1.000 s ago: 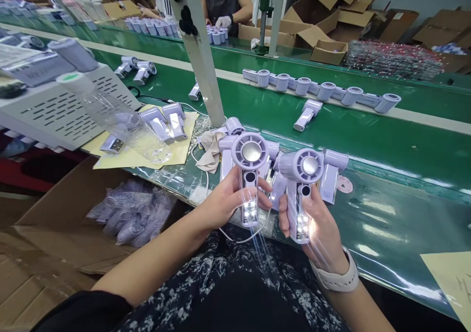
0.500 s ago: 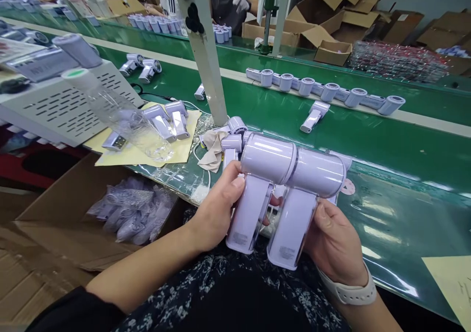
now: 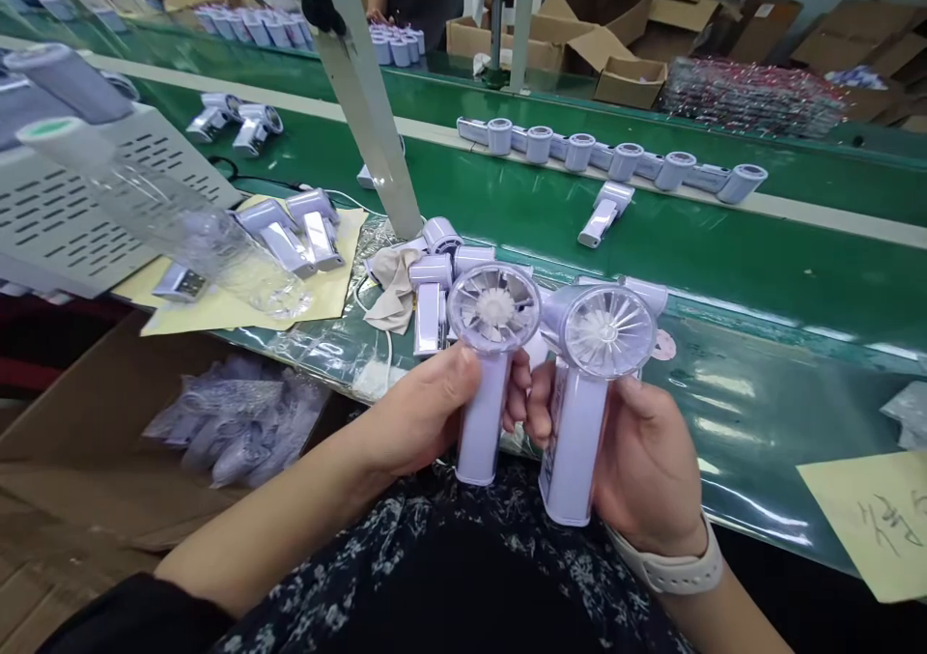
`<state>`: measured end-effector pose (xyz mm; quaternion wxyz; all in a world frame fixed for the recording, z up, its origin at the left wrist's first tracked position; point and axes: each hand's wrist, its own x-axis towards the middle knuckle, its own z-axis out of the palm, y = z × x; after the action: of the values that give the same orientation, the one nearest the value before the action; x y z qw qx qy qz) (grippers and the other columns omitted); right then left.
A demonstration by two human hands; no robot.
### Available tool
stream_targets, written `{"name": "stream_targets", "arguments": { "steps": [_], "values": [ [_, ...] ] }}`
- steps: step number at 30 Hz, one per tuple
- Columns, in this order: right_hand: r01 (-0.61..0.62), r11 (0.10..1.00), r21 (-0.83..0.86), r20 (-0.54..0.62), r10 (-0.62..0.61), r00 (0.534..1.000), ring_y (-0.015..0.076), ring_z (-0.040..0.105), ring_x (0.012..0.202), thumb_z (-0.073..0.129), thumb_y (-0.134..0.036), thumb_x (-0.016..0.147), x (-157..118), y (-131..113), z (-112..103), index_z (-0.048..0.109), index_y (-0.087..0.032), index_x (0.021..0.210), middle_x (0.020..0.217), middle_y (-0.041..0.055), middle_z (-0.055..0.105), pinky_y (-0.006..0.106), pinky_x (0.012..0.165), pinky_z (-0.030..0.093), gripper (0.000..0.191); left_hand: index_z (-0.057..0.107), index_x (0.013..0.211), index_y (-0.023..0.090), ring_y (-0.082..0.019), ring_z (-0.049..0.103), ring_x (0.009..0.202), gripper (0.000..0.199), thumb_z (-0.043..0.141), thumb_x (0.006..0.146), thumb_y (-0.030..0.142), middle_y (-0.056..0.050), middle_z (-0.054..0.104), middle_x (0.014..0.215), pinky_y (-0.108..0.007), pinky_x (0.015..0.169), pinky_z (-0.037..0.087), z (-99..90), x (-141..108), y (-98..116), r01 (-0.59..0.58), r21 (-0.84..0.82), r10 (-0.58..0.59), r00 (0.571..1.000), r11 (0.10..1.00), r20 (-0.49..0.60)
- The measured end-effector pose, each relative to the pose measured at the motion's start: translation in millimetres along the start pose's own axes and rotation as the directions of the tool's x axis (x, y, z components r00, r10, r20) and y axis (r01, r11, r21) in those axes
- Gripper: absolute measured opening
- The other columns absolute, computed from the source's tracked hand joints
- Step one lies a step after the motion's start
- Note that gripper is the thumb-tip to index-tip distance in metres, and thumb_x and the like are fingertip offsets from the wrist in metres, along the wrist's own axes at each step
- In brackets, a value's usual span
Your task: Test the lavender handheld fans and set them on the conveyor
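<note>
Two lavender handheld fans are held upright side by side above my lap, their round faces with radial blades turned towards me. My left hand (image 3: 427, 403) is wrapped round the handle of the left handheld fan (image 3: 484, 422). Closed about the handle of the right handheld fan (image 3: 572, 441) is my right hand (image 3: 644, 451), with a pale watch band at its wrist. Just beyond my hands, more lavender fans (image 3: 430, 311) lie together on the bench beside a beige cloth (image 3: 393, 287).
A row of fans (image 3: 579, 152) lies along the green belt (image 3: 797, 258). At left are a clear plastic bottle (image 3: 210, 239), a perforated metal box (image 3: 79, 210) and fans on yellow paper (image 3: 340, 248). Below, a carton (image 3: 65, 441) holds bagged items. A slanted post (image 3: 369, 113) rises from the bench.
Both fans have been turned from their smooth backs to their bladed faces and now stand slightly apart. The view has shifted to the right.
</note>
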<state>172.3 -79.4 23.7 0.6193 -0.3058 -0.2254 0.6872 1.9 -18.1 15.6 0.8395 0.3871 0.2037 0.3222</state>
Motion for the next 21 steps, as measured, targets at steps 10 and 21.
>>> {"name": "stream_targets", "arguments": {
  "steps": [10, 21],
  "values": [
    [0.194, 0.981, 0.002, -0.108, -0.193, 0.975, 0.0226, 0.074, 0.087, 0.064, -0.037, 0.089, -3.6, -5.8, -18.5, 0.077, -0.025, 0.107, 0.096, 0.006, 0.078, 0.038, 0.083, 0.064, 0.025, 0.063, 0.125, 0.02, -0.024, 0.076, 0.102, 0.038, 0.076, 0.089, 0.022, -0.009, 0.077, 0.111, -0.035, 0.09, 0.061, -0.7, -5.3, 10.1, -0.044, 0.132, 0.053, 0.997, 0.99, -0.062],
    [0.102, 0.98, -0.169, -0.319, -0.152, 0.935, 0.0234, 0.078, 0.088, 0.053, -0.031, 0.101, -1.8, 0.8, -16.1, 0.062, -0.025, 0.138, 0.096, 0.0067, 0.081, 0.035, 0.07, 0.064, 0.039, 0.054, 0.128, 0.019, -0.025, 0.075, 0.09, 0.09, 0.096, 0.057, 0.057, -0.01, 0.078, 0.102, -0.03, 0.073, 0.059, -15.7, 7.0, 1.2, 0.058, 0.258, -0.013, 0.985, 0.964, -0.172]
  ]
}}
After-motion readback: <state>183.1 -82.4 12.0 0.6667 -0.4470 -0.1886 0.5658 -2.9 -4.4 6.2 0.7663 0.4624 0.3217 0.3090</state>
